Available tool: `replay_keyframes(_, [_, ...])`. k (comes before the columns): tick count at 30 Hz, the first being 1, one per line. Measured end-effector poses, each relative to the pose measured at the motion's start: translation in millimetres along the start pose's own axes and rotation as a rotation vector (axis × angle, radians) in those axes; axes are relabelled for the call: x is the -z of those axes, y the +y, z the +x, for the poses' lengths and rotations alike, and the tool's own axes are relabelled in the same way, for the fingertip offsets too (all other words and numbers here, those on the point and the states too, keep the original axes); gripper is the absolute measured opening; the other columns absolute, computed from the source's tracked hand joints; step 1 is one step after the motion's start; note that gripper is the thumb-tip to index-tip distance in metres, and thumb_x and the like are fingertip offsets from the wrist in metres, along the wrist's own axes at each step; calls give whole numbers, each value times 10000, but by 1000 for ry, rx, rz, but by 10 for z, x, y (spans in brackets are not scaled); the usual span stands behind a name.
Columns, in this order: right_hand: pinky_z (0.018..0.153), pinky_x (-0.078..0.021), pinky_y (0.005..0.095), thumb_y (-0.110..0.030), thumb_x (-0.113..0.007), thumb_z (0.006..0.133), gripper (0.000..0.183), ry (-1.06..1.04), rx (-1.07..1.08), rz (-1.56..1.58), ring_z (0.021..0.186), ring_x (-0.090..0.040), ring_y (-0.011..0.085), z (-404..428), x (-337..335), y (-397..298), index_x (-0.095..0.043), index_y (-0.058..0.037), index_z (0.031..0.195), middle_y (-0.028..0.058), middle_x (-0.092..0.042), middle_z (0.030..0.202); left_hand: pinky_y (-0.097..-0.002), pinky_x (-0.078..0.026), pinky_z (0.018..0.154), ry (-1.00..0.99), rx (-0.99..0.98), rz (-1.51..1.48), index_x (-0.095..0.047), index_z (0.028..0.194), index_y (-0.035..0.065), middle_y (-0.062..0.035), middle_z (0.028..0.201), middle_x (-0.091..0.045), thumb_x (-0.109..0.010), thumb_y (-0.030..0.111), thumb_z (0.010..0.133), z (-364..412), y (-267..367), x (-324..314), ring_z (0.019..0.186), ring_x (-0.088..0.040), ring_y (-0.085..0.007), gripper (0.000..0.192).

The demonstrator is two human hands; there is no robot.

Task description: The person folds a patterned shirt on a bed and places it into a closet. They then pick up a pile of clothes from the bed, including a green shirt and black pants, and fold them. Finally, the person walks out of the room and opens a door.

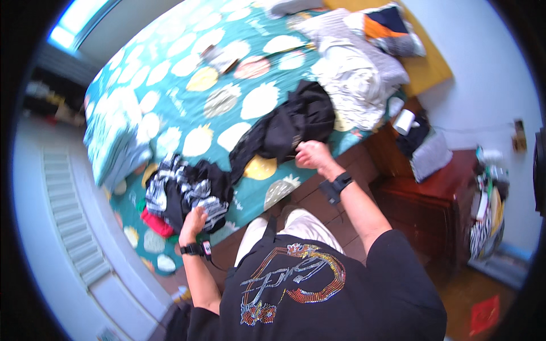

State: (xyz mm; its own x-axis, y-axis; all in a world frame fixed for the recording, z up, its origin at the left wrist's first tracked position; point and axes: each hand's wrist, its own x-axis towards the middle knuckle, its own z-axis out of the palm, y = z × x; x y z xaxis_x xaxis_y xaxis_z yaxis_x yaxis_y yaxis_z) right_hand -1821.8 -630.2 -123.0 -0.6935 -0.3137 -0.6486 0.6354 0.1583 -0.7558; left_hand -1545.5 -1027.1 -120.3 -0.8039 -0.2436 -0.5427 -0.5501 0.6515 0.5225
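A bed with a teal fruit-print sheet lies before me. On it, a black garment is spread near the bed's edge, and my right hand is at its lower edge with the fingers closed on the cloth. To the left sits a heap of black and black-and-white patterned clothes. My left hand is at the near side of this heap; whether its fingers grip any cloth cannot be told. Something red shows under the heap. Both wrists wear black bands.
Folded light-blue bedding lies at the bed's left end. White crumpled cloth, a grey pillow and a patterned cushion are at the right. A dark red wooden cabinet stands beside the bed.
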Motion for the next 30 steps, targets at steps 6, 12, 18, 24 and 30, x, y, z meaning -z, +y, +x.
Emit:
replay_keyframes(6, [527,-471,216,-274,-528,898,224,61,-3,102,625,-597,99,-962,119,778,-619,-69,894,53,-640,741,-431,-474,767,-117,-413,118,-576,957,10,-233,907,-615,-573,159,783,685,229,-397,907,-584,-394,229])
replay_keyframes(12, [445,-447,229,-237,-566,881,191,573,-91,282,548,-567,100,-2205,529,2729,-597,-59,818,49,-610,680,-455,-468,779,-272,-505,501,-596,871,37,-225,900,-620,-527,182,780,999,831,-768,890,-587,-387,185])
replay_keyframes(18, [291,-301,304,-199,-525,806,220,1103,-385,416,350,-462,136,-3914,384,4183,-512,-50,644,66,-549,504,-424,-472,812,-482,-679,628,-604,990,65,-205,948,-626,-609,241,756,846,1504,-1298,943,-585,-356,293])
replay_keyframes(24, [519,-490,286,-137,-568,771,156,823,-397,-357,554,-606,209,-4801,73,5282,-640,-5,730,103,-640,668,-468,-449,867,-705,-925,850,-634,966,61,-235,1011,-610,-453,250,802,320,2553,-2337,994,-572,-386,309])
replay_keyframes(30, [630,-500,354,-170,-580,713,148,1192,-144,273,666,-635,246,-5087,214,6099,-644,-92,821,89,-658,750,-454,-443,881,-854,-1192,1159,-625,996,56,-198,1031,-617,-438,264,820,13,3185,-3749,995,-574,-365,331])
